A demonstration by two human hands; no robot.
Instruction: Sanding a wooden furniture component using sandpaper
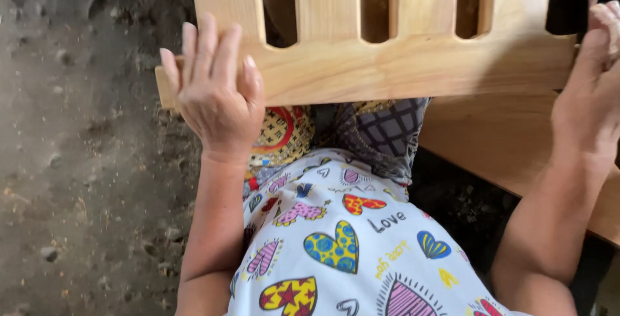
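**Slatted wooden panel held at both ends**

The wooden panel (387,64) stands on edge in front of me, its bottom rail level across my lap and its slats running up out of view. Pale, unfinished wood, rounded slots between the slats.

My left hand (216,93) wraps the left end of the rail: fingers curled over the front face, thumb alongside, closed on the wood. My right hand (591,96) meets the right end, palm pressed against it, fingers pointing upward (whether they hook around the back edge I cannot tell; the frame cuts them off).

To hold it well, I judge: keep both ends at equal height so the panel stays square, and grip the solid rail, not the thinner slats.

A second plank (504,142) lies slanting behind and below the panel on the right. Under me, my heart-patterned shirt (342,245) and, left, a rough dirt floor (77,161).
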